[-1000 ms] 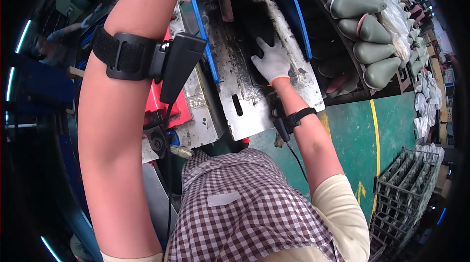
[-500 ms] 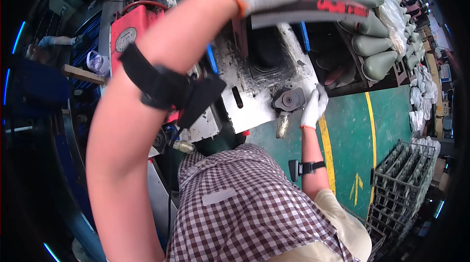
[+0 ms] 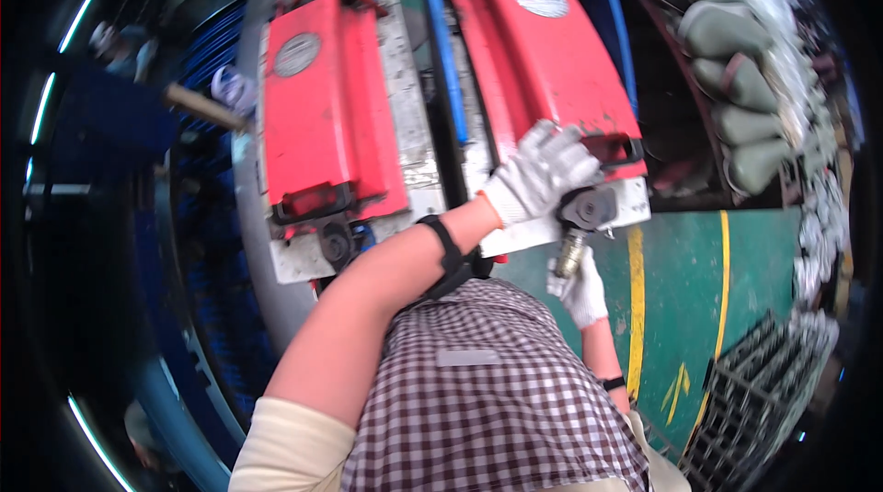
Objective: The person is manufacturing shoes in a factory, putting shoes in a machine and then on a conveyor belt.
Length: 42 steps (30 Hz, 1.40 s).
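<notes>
A red machine cover [image 3: 561,41] lies lowered over its metal base plate [image 3: 520,239]. My left hand [image 3: 543,175], in a white knit glove, rests on the cover's near end beside a black handle [image 3: 612,150], fingers stretched out. At the plate's near right corner sits a dark grey round latch [image 3: 589,207]. A brass-coloured cylindrical grip [image 3: 570,255] hangs below it. My right hand [image 3: 581,291], also gloved, is closed about the lower end of this grip. The latch partly hides the cover's front edge.
A second red cover [image 3: 308,115] stands to the left, with its own dark latch [image 3: 337,242]. Blue bars [image 3: 441,41] run between the two. Grey-green boots [image 3: 736,78] fill a rack at right. A metal wire rack [image 3: 763,391] stands on the green floor [image 3: 681,299].
The red cover, raised in my left hand before, is now down on the plate. My left hand has come nearer. My right hand has moved from beside the latch to the grip below it.
</notes>
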Each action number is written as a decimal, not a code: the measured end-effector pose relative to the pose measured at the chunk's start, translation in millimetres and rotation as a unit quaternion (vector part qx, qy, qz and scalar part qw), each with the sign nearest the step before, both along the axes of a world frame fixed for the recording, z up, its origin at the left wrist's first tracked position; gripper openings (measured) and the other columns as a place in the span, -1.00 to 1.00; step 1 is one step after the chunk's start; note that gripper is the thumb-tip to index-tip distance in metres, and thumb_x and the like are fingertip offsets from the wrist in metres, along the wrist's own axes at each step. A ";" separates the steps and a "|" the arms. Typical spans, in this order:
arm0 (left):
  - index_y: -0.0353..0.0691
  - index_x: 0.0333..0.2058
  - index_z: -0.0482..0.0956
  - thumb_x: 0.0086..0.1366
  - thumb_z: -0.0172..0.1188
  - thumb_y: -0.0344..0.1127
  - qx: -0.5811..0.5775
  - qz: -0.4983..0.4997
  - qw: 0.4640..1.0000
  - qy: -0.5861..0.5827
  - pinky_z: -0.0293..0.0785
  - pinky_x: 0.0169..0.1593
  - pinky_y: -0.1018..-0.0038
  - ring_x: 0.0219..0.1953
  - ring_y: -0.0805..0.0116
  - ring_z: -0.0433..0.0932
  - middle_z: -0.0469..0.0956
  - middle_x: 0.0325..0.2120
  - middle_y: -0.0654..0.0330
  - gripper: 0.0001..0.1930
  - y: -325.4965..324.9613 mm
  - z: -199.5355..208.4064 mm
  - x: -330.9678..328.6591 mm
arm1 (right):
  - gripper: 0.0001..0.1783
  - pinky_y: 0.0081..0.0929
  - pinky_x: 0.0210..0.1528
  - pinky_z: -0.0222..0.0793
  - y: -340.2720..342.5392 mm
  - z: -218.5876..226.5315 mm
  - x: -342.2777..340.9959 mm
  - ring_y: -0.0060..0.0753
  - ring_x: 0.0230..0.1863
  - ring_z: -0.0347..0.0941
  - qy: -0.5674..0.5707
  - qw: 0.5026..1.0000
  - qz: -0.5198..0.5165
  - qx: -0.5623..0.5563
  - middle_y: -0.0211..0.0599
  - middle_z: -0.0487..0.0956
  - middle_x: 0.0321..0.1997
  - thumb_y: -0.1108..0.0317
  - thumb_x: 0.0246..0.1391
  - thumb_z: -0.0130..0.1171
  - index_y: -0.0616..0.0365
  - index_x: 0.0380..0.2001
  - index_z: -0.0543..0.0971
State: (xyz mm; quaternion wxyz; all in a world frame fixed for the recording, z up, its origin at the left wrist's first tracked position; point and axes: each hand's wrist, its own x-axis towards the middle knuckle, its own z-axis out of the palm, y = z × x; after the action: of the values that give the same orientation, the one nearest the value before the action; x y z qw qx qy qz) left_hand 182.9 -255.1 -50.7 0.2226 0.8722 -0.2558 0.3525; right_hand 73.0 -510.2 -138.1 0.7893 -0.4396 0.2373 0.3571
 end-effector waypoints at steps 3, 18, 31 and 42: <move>0.04 -0.11 0.57 0.12 0.14 -0.21 0.042 0.000 0.999 -0.012 0.41 0.18 -0.02 0.11 0.18 0.55 0.58 -0.14 0.29 -0.68 1.2 -30.5 -4.7 | -0.38 -0.33 -0.44 0.48 -8.7 13.5 -2.9 -0.30 -0.44 0.51 0.045 0.996 -0.017 0.079 -0.19 0.62 -0.15 -0.25 0.44 -0.10 -0.02 0.24 0.40; 0.13 0.10 0.52 0.16 0.16 -0.21 0.060 -0.003 0.997 0.048 0.21 0.39 -0.11 0.36 0.11 0.35 0.49 0.11 0.30 -0.54 15.4 -39.6 -19.1 | -0.60 -0.40 -0.14 0.43 -60.2 14.1 89.8 -0.65 -0.31 0.43 -0.142 0.917 -0.112 -0.357 -0.51 0.54 -0.35 0.12 0.36 0.22 0.01 0.16 0.57; -0.27 -0.20 0.66 0.05 0.26 -0.46 -0.152 0.298 0.920 0.202 0.53 -0.02 0.12 -0.17 -0.01 0.62 0.64 -0.30 0.03 -0.73 188.5 35.1 -198.0 | -0.60 -0.20 0.10 0.44 35.9 22.4 126.0 -0.02 0.05 0.60 -0.435 0.573 0.011 -0.694 -0.08 0.68 0.01 0.08 0.33 0.11 0.14 -0.02 0.69; -0.08 -0.44 0.68 0.14 0.34 0.00 0.067 0.379 0.846 0.368 0.59 -0.33 0.15 -0.41 0.06 0.70 0.65 -0.54 0.09 -0.73 228.8 10.3 -197.7 | -0.56 -0.15 0.07 0.46 35.9 17.3 129.9 0.03 0.03 0.61 -0.428 0.575 0.040 -0.696 -0.08 0.68 0.02 0.02 0.34 0.07 0.11 0.01 0.68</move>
State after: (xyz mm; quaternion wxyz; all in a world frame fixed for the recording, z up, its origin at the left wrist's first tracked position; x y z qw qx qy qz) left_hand -14.8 -26.3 -40.4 0.0901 0.9798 0.1728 0.0442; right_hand 202.9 -474.3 -120.7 0.2348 -0.9645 0.0298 -0.1170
